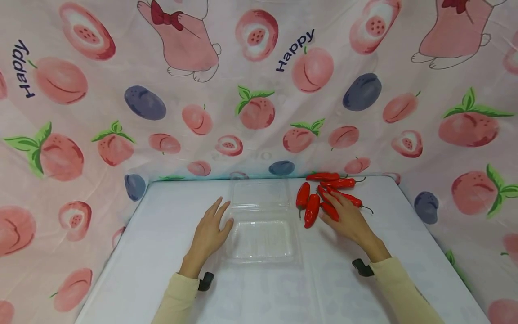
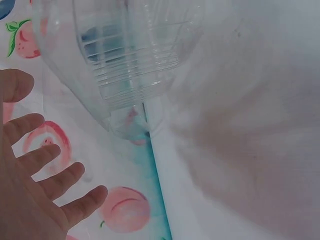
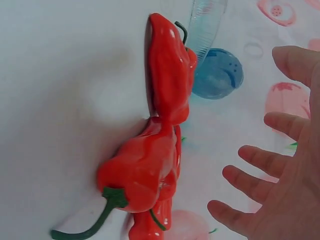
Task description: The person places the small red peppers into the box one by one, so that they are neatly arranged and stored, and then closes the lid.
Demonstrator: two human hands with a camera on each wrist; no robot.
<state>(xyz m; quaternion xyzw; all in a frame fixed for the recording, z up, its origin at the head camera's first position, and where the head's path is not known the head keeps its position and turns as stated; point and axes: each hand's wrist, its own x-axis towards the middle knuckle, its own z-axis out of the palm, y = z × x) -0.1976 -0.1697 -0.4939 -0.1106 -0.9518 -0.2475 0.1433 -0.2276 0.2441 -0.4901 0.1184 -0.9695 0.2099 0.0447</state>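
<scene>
A clear plastic clamshell box (image 1: 263, 259) stands in the middle of the table, its lid (image 1: 259, 194) folded back toward the wall. Just left of the box, my left hand (image 1: 208, 237) hovers with fingers spread, holding nothing. The left wrist view shows those fingers (image 2: 62, 182) apart from the clear plastic. Several glossy red peppers (image 1: 312, 210) with green stems lie in a loose group right of the lid. Over the near right part of the group is my right hand (image 1: 349, 219), its fingers loosely extended. In the right wrist view, its fingers (image 3: 255, 162) stand apart from a pepper (image 3: 135, 175).
The white table (image 1: 154, 279) ends at a back edge against a peach-printed cloth (image 1: 218, 103) that also covers both sides. Dark wrist mounts (image 1: 206, 281) sit by both cream sleeves (image 1: 176, 299).
</scene>
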